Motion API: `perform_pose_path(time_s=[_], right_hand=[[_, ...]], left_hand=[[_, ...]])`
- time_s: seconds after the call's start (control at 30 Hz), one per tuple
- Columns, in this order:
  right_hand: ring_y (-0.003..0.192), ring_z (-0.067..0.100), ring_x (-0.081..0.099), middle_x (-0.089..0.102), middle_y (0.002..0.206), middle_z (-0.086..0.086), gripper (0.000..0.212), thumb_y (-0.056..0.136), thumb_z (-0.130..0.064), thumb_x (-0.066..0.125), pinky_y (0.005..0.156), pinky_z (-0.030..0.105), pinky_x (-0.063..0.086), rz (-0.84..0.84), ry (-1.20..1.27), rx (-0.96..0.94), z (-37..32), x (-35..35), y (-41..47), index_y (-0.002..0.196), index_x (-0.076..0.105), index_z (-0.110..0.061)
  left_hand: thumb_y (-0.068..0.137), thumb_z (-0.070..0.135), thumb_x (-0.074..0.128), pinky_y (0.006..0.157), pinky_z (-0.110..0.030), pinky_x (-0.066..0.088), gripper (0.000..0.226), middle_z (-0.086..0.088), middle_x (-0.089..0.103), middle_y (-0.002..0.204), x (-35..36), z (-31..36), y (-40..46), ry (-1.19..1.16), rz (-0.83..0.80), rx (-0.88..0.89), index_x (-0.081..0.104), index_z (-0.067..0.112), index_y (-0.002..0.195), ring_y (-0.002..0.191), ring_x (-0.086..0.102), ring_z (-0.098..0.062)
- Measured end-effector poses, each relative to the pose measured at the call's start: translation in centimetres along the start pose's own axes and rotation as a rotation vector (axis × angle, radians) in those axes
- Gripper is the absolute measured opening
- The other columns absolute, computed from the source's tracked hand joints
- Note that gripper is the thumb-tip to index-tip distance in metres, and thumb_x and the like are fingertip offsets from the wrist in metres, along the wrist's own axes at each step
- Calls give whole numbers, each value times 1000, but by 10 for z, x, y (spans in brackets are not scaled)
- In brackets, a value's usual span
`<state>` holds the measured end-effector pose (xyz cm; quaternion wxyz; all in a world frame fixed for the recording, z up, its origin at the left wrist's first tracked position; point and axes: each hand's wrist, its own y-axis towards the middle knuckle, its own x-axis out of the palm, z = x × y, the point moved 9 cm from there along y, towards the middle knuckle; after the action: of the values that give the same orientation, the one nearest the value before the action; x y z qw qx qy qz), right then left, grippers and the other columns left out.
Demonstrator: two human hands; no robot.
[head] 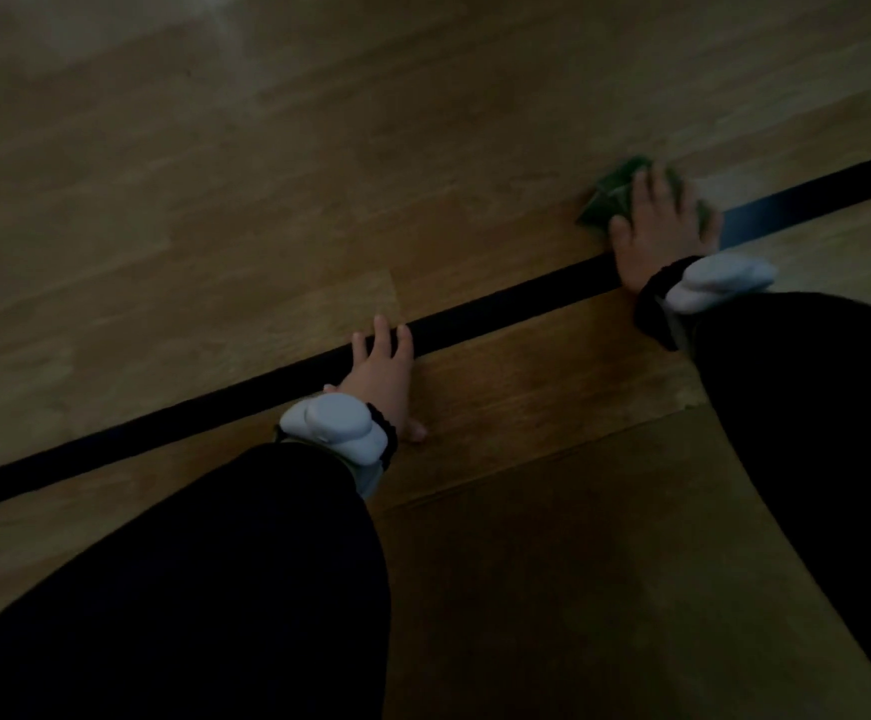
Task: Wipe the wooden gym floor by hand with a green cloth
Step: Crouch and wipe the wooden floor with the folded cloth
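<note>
Cloth (611,195) under right hand (658,232)

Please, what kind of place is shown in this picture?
Probably an indoor sports hall: a wooden plank floor crossed by a long black court line, dimly lit. The right hand presses a green cloth on it.

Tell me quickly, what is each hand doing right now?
Left hand: open, fingers straight, resting flat on the wooden floor across the black line.
Right hand: open, pressing the green cloth flat on the floor.
</note>
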<state>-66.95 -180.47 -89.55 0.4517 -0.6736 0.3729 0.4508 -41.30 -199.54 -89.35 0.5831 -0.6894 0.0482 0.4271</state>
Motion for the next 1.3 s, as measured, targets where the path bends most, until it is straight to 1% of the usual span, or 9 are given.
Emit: perform_pose_path(time_s=[0.13,0.3,0.47,0.57,0.73,0.87,0.93,1.13,1.3], right_hand=[[147,28,-4,0,161,-2,58,102,-40,20,116,55,-2,79,-51,73,-2,0,4,153,3,-22],[147,30,-2,-2,161,-2,59,102,-40,21,116,56,1,51,-84,67,-11,3,6,153,1,-21],[147,28,-4,-7,161,-4,59,102,-40,21,117,53,0,-61,-147,-165,-74,18,-5,153,-3,-24],[147,26,-5,-8,160,-5,59,101,-41,21,116,51,-1,-52,-198,-271,-124,31,-27,153,-4,-24],[147,24,-7,-9,160,-5,60,101,-42,21,116,50,-2,-55,-244,-470,-187,60,-74,153,-3,-24],[147,21,-6,-8,160,-8,57,101,-40,19,116,47,-3,-66,-222,-558,-199,67,-87,153,-3,-26],[148,19,-6,-8,160,-9,57,102,-41,19,117,45,-3,-92,-224,-592,-191,65,-83,152,-3,-29],[148,20,-6,-6,160,-10,56,101,-41,20,117,49,-3,-57,-166,-337,-118,40,-47,152,-1,-31],[147,23,-6,-7,160,-9,57,102,-40,22,117,51,-2,-71,-102,-183,-74,25,-23,152,-1,-27]], left_hand=[[74,23,80,104,-71,23,117,-1,-24,156,0,3,-1,-41,-10,-12,-9,21,152,145,-13,-33],[75,19,79,104,-72,20,118,-2,-27,156,-1,6,2,-62,-25,-9,-10,19,151,145,-15,-35],[73,17,80,103,-73,19,119,-2,-26,156,-2,7,2,-83,-29,-4,-9,19,151,144,-15,-36],[74,16,80,103,-73,19,118,-1,-26,156,-1,5,2,-88,-22,-15,-9,20,151,144,-15,-36],[92,13,60,105,-72,17,89,0,-21,158,-2,5,5,-85,42,-48,-5,21,152,145,-14,-34],[93,22,58,107,-67,16,87,-4,-19,158,-3,3,6,1,62,-78,-7,18,152,145,-13,-34],[92,18,60,107,-69,17,89,-5,-20,158,-3,4,6,-27,59,-69,-6,17,152,145,-13,-35],[73,21,80,109,-62,26,121,-7,-25,156,0,4,6,-35,-12,-19,-13,15,151,144,-14,-39],[77,21,78,109,-61,27,116,-7,-24,156,0,5,7,-36,8,-17,-12,15,151,144,-13,-40]])
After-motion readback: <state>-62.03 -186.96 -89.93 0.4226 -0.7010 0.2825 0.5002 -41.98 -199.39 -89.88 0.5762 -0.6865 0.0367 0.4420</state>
